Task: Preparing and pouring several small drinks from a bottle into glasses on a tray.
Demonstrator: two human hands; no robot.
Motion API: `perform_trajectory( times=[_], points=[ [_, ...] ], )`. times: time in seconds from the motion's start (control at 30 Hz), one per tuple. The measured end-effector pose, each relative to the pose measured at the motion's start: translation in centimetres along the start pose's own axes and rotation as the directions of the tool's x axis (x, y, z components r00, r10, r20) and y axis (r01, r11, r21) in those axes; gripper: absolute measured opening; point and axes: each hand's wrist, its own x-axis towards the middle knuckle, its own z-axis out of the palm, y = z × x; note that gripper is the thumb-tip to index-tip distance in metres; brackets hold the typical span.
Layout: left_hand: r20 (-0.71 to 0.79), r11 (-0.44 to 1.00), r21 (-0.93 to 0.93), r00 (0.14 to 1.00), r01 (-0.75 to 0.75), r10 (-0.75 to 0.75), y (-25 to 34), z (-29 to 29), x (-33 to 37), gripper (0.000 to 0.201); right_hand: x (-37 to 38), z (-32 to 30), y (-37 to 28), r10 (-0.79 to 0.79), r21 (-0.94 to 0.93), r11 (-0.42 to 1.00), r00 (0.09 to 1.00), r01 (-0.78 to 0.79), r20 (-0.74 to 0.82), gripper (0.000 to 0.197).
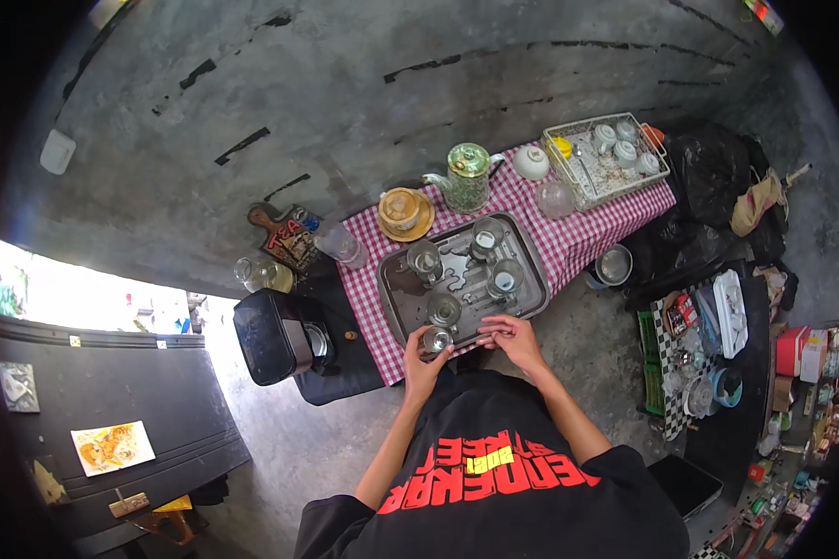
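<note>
On the left, a black coffee machine (272, 337) stands by a clear jug (275, 277) of pale liquid. Next comes the tabletop (362, 312) under a red-and-white checked cloth, with a clear glass vessel (343, 246) at its far left and a yellow cup (400, 207) on a saucer beyond the tray.

The left hand (421, 365) holds a small clear glass (436, 340) between thumb and fingers, at the near edge of the dark tray (403, 303); whether the glass touches the rim I cannot tell. Just beyond it sits one glass mug (444, 308), with three more farther in. The tray looks wet, with a puddle among the mugs, so a mug set down or nudged there could slide. Wet fingers could likewise let the small glass slip, and a drop this close to the near edge might end on the floor. Swung away from the person, it could knock the nearest mug.

Behind the tray, the glass teapot (468, 182) stands close enough to be bumped by a long reach. The right hand (516, 343) is at the tray's near right, its fingers bent and partly spread, apart from the glass; whether its fingertips pinch anything I cannot tell. Far right, cups crowd a white basket (625, 192).
</note>
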Motion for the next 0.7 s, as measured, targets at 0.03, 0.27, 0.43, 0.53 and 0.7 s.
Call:
perform_trajectory(
  times=[0.03, 0.27, 0.43, 0.53, 0.7],
  points=[
    [-0.011, 1.0, -0.006, 1.0, -0.007, 0.007, -0.1, -0.3, 0.1, 0.053, 0.0, 0.3, -0.3, -0.008, 0.016, 1.0, 1.0, 0.008, 0.018, 0.032],
    [-0.02, 0.999, -0.037, 0.999, 0.03, -0.03, -0.3, -3.1, 0.2, 0.052, 1.1, 3.9, -3.7, -0.02, -0.061, 0.998, 0.999, 0.018, -0.026, 0.016],
    [-0.024, 1.0, 0.011, 1.0, 0.013, -0.013, 1.5, -5.7, 0.6, 0.054, 2.6, 7.4, -4.9, -0.034, -0.187, 0.982, 0.997, 0.021, -0.069, 0.017],
    [-0.025, 0.999, 0.019, 0.999, -0.044, 0.044, 1.7, -7.3, 1.2, 0.054, 3.9, 9.4, -4.7, -0.101, -0.24, 0.968, 0.987, 0.07, -0.121, 0.044],
    [0.011, 0.988, 0.099, 0.993, -0.115, 0.115, 2.3, -9.5, 2.2, 0.052, 7.3, 12.8, -5.7, -0.197, -0.181, 0.967, 0.975, 0.177, -0.1, 0.052]
  ],
)
